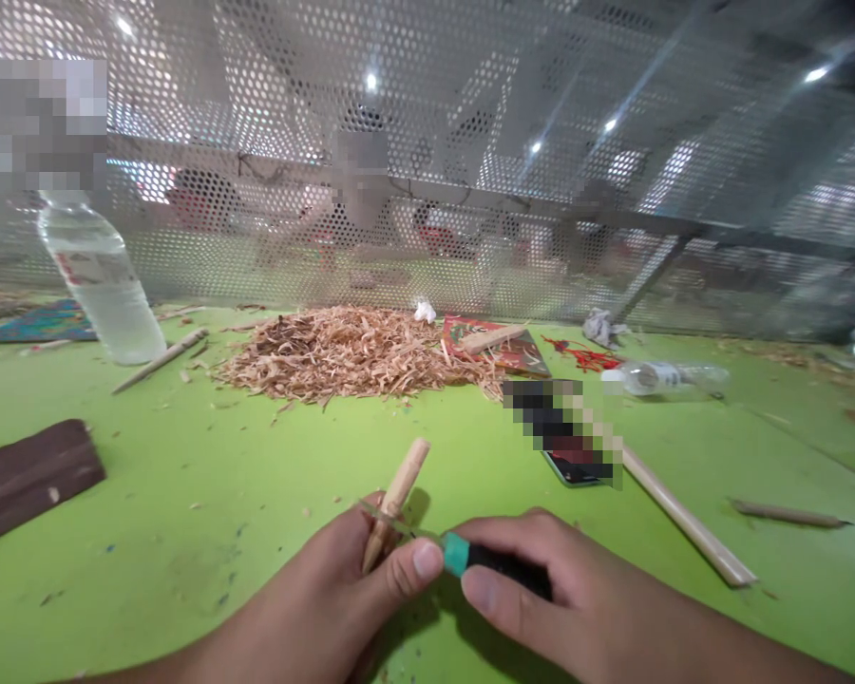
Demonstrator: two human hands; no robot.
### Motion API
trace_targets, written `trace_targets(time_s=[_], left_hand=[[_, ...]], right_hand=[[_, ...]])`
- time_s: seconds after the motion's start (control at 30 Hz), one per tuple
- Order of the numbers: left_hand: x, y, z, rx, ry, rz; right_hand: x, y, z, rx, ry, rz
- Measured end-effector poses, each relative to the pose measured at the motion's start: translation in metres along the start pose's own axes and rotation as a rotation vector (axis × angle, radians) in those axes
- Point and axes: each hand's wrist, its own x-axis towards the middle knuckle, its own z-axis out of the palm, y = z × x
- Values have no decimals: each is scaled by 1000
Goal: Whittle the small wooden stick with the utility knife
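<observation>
My left hand (349, 579) is closed around a short, pale wooden stick (408, 475), which points up and away from me with its upper part free. In my right hand (534, 579) is a carving knife (495, 567) with a black and green handle. Its thin blade reaches left and lies across the stick, just above my left fingers. My left thumb rests near the base of the blade. The lower end of the stick is partly hidden by my left hand.
Beyond my hands lies a heap of wood shavings (349, 351). A water bottle (106, 285) stands at left, near a brown cloth (35, 475). A phone (577, 467), a long wooden rod (684, 513), a pencil-like stick (788, 514) and a lying bottle (655, 378) are at right.
</observation>
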Motion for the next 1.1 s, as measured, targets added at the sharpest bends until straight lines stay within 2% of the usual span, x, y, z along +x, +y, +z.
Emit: trace_targets(time_s=[0.27,0.4,0.6,0.8,1.1], left_hand=[[-2,-6,-3,-38,-72,73],[-1,-3,-2,-70,-73,93],[-5,3,5,-63,38,-37],[-8,0,6,-93,10,-140],[-8,-1,4,-94,-4,-157]], right_hand=[[2,6,4,-21,66,-57],[2,4,3,-42,43,-43],[3,4,2,-79,36,-40],[6,6,5,-155,44,-76],[5,6,4,-138,26,-88]])
